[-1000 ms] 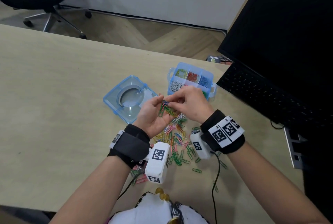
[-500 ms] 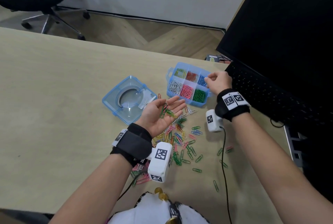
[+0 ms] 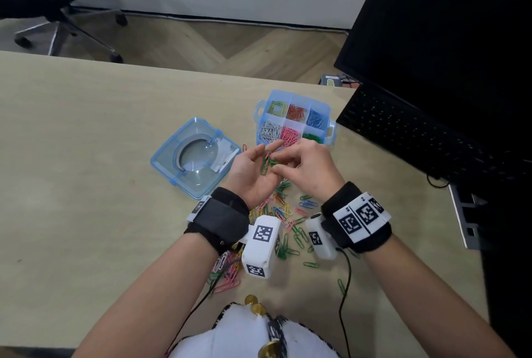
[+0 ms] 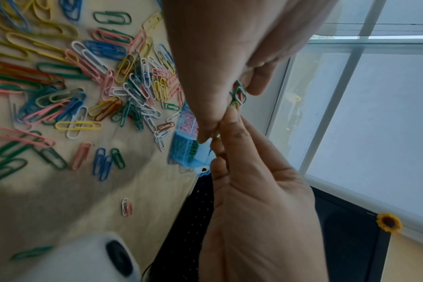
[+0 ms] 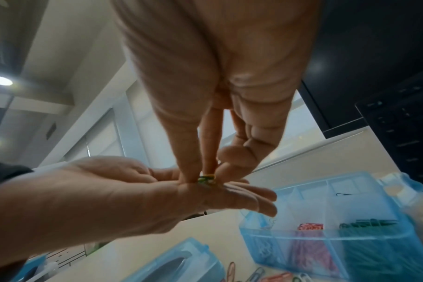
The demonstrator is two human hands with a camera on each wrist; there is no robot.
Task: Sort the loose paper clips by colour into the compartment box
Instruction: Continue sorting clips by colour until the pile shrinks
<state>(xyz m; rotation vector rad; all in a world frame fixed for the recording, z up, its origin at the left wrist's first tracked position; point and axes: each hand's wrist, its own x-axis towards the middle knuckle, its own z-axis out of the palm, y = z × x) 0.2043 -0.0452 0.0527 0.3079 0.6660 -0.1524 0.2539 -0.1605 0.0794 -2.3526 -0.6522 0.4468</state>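
The pale wooden counter (image 3: 86, 156) carries a clear blue plastic compartment box (image 3: 328, 115) at twelve o'clock from the hands, its blue lid (image 3: 195, 156) at ten o'clock. Loose coloured paper clips (image 3: 283, 213) lie scattered at six o'clock. Half a second ago the right hand (image 3: 308, 167) was over the box; now it is back, fingertips pinched on a small green-and-yellow bunch of clips (image 5: 207, 179) lying in the upturned, flat left hand (image 3: 253, 173). Judging by this, another drop follows.
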